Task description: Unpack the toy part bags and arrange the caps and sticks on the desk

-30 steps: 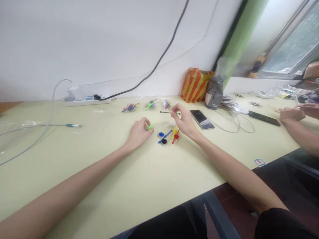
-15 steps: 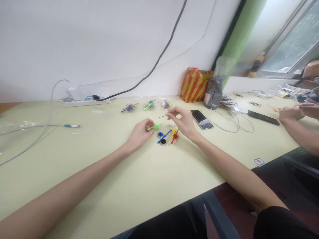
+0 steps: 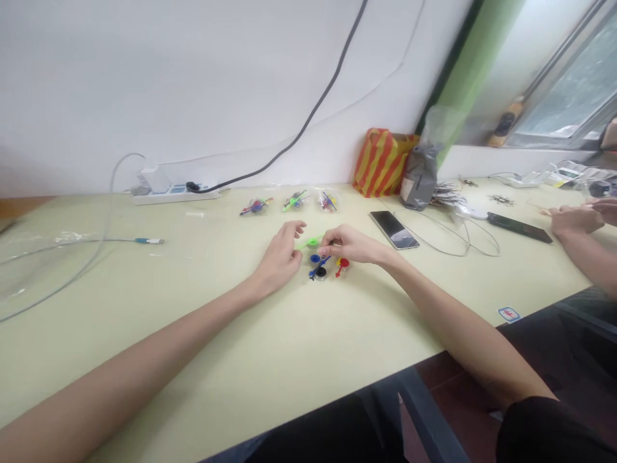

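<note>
My right hand [image 3: 351,244] is closed in a pinch above a small cluster of spinner parts, holding a thin black arrow, mostly hidden by the fingers. Beneath and beside the fingertips are a blue disc [image 3: 315,258], a black disc [image 3: 321,273] and a blue arrow [image 3: 326,262]. A red arrow spinner [image 3: 344,263] lies just right of them. My left hand [image 3: 282,256] rests on the table with thumb and fingers apart, nothing between them. Close to its fingertips lies a green arrow spinner [image 3: 312,242].
Three bagged spinner sets, including one with a green arrow [image 3: 294,200], lie behind my hands. A phone [image 3: 394,229], a striped bag [image 3: 384,164] and a grey bag [image 3: 420,177] stand or lie to the right. A power strip [image 3: 176,193] sits by the wall; another person's hands [image 3: 578,218] are far right.
My right hand has come down and toward me with the thin black arrow, to the discs. My left hand has let go of the green spinner and its fingers have spread.
</note>
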`<move>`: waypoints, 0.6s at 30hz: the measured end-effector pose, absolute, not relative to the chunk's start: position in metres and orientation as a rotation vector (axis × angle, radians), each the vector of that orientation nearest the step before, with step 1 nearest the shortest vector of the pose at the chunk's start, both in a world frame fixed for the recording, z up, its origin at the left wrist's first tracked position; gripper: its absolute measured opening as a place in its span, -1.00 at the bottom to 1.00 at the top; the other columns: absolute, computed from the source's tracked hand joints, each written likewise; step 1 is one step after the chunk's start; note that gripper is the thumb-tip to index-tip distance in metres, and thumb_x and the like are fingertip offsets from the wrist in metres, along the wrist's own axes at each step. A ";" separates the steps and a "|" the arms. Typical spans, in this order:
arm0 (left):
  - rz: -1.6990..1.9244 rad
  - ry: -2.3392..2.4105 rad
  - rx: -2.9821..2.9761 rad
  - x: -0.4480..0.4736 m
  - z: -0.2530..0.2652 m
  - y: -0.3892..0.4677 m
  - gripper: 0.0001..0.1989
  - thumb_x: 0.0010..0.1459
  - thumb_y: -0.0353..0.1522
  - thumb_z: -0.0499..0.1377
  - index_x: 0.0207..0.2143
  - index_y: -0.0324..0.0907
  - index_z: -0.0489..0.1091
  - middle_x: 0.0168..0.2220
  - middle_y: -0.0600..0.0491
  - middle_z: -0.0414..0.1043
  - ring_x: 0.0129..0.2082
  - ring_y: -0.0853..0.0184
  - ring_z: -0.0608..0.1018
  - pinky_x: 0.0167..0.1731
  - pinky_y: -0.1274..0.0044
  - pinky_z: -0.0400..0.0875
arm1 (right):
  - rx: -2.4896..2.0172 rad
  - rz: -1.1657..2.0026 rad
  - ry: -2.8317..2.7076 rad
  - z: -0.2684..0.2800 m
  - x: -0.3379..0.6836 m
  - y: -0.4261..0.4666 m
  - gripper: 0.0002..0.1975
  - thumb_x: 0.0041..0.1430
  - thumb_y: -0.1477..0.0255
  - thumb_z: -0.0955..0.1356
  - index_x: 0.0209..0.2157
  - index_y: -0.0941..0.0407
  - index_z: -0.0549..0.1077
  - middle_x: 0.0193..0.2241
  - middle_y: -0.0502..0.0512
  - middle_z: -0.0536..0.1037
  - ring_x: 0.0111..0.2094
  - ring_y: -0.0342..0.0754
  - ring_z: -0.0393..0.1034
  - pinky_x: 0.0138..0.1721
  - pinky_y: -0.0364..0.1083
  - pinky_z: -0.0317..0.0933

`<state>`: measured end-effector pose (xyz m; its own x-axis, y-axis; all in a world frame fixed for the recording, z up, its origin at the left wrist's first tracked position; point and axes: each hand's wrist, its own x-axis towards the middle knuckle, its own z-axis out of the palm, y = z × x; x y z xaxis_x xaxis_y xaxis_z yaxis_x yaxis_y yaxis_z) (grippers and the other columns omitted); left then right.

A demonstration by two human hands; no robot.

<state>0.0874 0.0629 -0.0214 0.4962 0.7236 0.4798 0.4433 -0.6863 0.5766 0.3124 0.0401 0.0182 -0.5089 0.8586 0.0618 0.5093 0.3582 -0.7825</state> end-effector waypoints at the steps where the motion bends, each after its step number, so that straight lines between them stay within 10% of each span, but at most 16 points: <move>1: 1.051 0.951 2.410 0.088 -0.020 0.060 -0.47 0.12 -0.56 -0.01 0.16 -0.14 0.14 0.10 -0.09 0.33 0.07 0.21 0.44 0.04 0.35 0.37 | -1.201 1.031 -2.170 0.018 0.314 0.040 -0.57 0.23 0.07 0.40 -0.37 0.20 0.51 -0.55 -0.03 0.35 -0.56 -0.20 0.14 -0.52 -0.15 0.05; 13: 0.877 0.597 2.951 0.089 -0.010 0.041 -0.75 0.29 -0.53 -0.10 -0.19 -0.14 0.32 -0.19 -0.09 0.45 -0.16 0.15 0.46 -0.13 0.32 0.30 | -1.144 0.974 -2.265 0.020 0.310 0.037 -0.59 0.23 0.12 0.39 -0.39 0.22 0.59 -0.51 0.05 0.50 -0.51 -0.17 0.22 -0.45 -0.14 0.10; 18: 0.949 0.696 2.883 0.075 -0.009 0.031 -0.84 0.35 -0.37 -0.01 -0.05 -0.16 0.27 -0.26 -0.03 0.44 -0.26 0.19 0.47 -0.19 0.34 0.31 | -1.172 0.966 -2.237 0.025 0.308 0.034 -0.56 0.21 0.09 0.39 -0.43 0.22 0.58 -0.56 0.02 0.45 -0.54 -0.19 0.16 -0.50 -0.14 0.06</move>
<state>0.0750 0.0314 -0.0090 0.7142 0.4223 0.5582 0.4054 -0.8997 0.1620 0.3077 0.0338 0.0250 -0.5479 0.8347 0.0556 0.5317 0.3988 -0.7472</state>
